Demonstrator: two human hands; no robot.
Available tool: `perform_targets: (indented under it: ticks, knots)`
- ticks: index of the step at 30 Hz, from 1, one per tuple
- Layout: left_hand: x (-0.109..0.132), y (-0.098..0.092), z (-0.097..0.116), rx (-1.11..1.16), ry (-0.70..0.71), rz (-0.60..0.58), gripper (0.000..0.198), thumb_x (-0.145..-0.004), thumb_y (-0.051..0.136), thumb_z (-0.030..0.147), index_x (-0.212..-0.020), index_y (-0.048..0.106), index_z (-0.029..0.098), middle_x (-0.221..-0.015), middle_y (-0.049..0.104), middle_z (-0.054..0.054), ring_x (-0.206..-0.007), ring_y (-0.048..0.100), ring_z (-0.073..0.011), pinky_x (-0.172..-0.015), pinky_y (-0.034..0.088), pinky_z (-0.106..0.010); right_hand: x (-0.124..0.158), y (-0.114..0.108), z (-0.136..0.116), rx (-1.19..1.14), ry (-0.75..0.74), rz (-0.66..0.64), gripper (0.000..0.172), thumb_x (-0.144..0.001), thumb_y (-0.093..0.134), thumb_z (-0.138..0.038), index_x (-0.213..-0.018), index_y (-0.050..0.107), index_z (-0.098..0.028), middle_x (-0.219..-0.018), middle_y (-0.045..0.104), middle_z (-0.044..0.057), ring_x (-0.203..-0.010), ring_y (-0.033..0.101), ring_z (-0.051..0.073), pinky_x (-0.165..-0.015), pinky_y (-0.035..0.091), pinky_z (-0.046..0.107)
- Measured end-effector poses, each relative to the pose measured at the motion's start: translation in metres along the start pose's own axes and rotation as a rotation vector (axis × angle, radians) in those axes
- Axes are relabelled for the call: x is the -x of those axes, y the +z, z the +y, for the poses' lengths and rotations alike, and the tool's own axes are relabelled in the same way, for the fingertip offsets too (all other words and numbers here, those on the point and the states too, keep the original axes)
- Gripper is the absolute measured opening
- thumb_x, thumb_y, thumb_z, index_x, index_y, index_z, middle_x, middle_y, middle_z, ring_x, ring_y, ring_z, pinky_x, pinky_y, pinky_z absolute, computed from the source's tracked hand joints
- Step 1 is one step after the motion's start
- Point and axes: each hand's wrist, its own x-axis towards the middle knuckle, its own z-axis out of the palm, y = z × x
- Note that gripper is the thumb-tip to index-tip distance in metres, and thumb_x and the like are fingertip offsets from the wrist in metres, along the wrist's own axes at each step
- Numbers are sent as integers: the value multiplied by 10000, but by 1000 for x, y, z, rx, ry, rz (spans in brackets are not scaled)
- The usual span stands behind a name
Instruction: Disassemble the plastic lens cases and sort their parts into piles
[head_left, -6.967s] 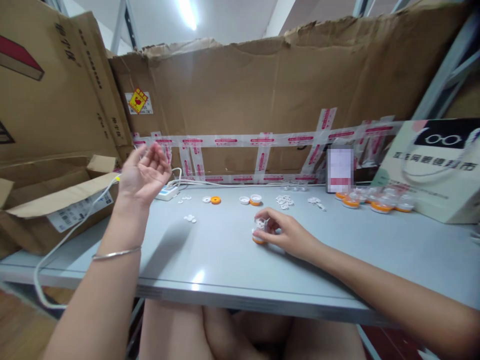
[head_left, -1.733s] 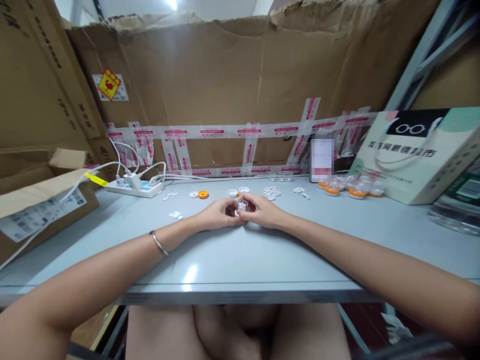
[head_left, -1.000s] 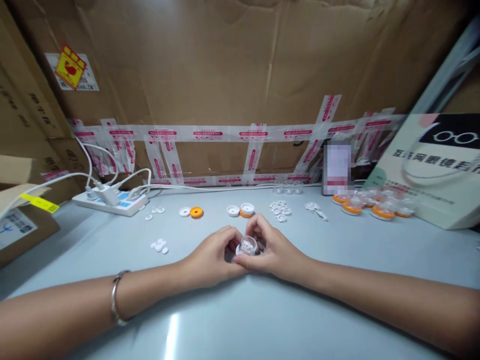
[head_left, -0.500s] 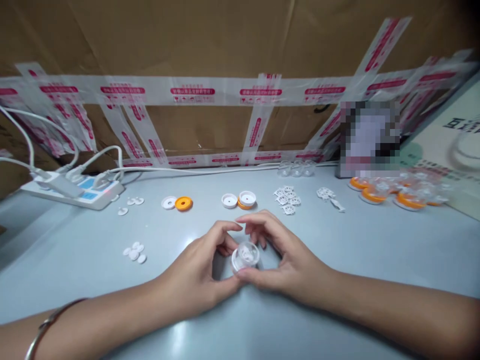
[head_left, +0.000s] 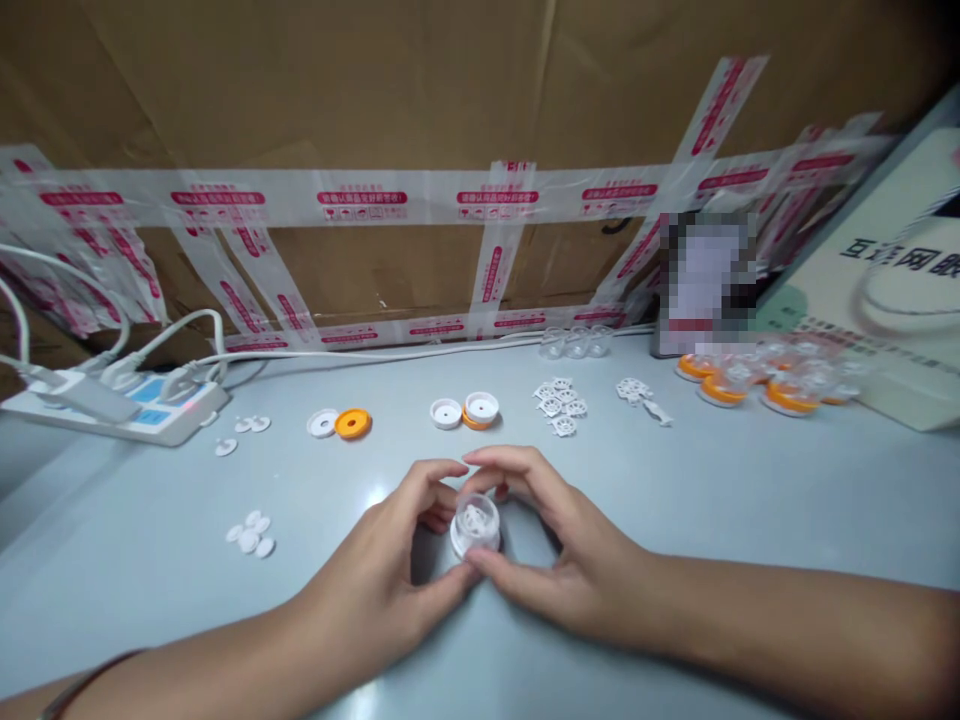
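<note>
Both hands meet at the middle of the grey table (head_left: pixel 750 500) around a small clear plastic cup with a white base (head_left: pixel 475 524); a white toothed insert shows inside it. My left hand (head_left: pixel 390 570) pinches the cup from the left with thumb and forefinger. My right hand (head_left: pixel 555 545) grips it from the right, fingers curled over its far side. Just beyond lie a white cap (head_left: pixel 445 413) and a white-and-orange cap (head_left: pixel 480 409), an orange disc (head_left: pixel 352 423) beside a white disc (head_left: pixel 322 424), and several white toothed pieces (head_left: pixel 559 405).
A white power strip (head_left: pixel 120 410) with plugged cables sits far left. Small white discs (head_left: pixel 251 533) lie to the left. Finished orange-based clear cups (head_left: pixel 757 378) cluster at right before a printed box (head_left: pixel 885 290). A taped cardboard wall (head_left: pixel 450 120) closes the back.
My left hand came down from the air to join the right on the cup. The view has moved in close and lower; the grip is almost the same as half a second ago.
</note>
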Motion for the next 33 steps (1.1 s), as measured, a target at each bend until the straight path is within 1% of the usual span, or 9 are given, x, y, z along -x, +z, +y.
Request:
perform_targets:
  ticks: [5,9,14,18,21,23,27,30,33]
  knots:
    - [0,0,3,24,4,-10,471,-769,563,192,-1170,326,260,-980,606,-23,-874,580,-170,-780,449,-326,-1,-1,-2,42,-36,16,665,-686,667,-179,-1224,278,-231,-1095,515,83,-1018,531,198,-873,456,367]
    - [0,0,4,16,12,3,475,-783,549,209,-1192,314,259,-965,618,-24,-872,583,-172,-782,448,-331,-1,0,-3,17,-14,-28,541,-771,551,-111,-1220,281,-245,-1004,552,46,-939,562,148,-850,465,333]
    - [0,-1,4,34,13,5,489,-761,573,219,-1181,322,228,-917,617,-27,-829,586,-169,-755,451,-324,-1,1,-1,32,-16,23,652,-683,672,-174,-1207,291,-242,-1085,508,73,-1010,527,194,-880,444,375]
    - [1,-1,3,-7,24,14,499,-763,558,219,-1196,310,224,-903,614,-28,-826,577,-169,-755,440,-327,0,1,-2,-16,15,-16,531,-773,564,-137,-1207,280,-251,-989,543,45,-923,558,158,-838,457,355]
    - [1,-1,1,-12,33,7,528,-744,577,211,-1202,315,227,-917,606,-30,-844,568,-173,-763,437,-328,0,1,-3,-38,-54,-52,578,-753,568,-116,-1223,262,-255,-1061,534,58,-1014,530,172,-897,427,369]
    - [1,-1,1,-4,46,0,538,-743,587,231,-1205,312,218,-903,603,-30,-826,566,-171,-758,438,-328,0,1,-3,-8,-22,-24,616,-721,637,-171,-1215,276,-247,-1059,525,65,-1003,529,186,-885,432,381]
    - [1,-1,3,-23,42,9,514,-756,570,238,-1201,316,211,-897,600,-38,-810,556,-168,-755,439,-334,0,3,-4,7,-16,-36,526,-790,542,-143,-1222,263,-254,-1004,538,47,-956,548,161,-874,439,371]
    - [2,-1,3,-18,46,11,525,-740,590,216,-1190,320,216,-884,595,-28,-805,551,-162,-755,439,-324,1,3,-5,26,-70,-51,618,-740,598,-156,-1233,237,-250,-1144,474,88,-1090,481,199,-936,398,403]
    - [3,-1,2,1,56,14,526,-750,592,241,-1192,308,207,-892,598,-31,-806,550,-157,-774,438,-324,0,4,-4,46,23,-3,647,-711,659,-224,-1212,249,-241,-1072,486,83,-995,525,202,-877,434,407]
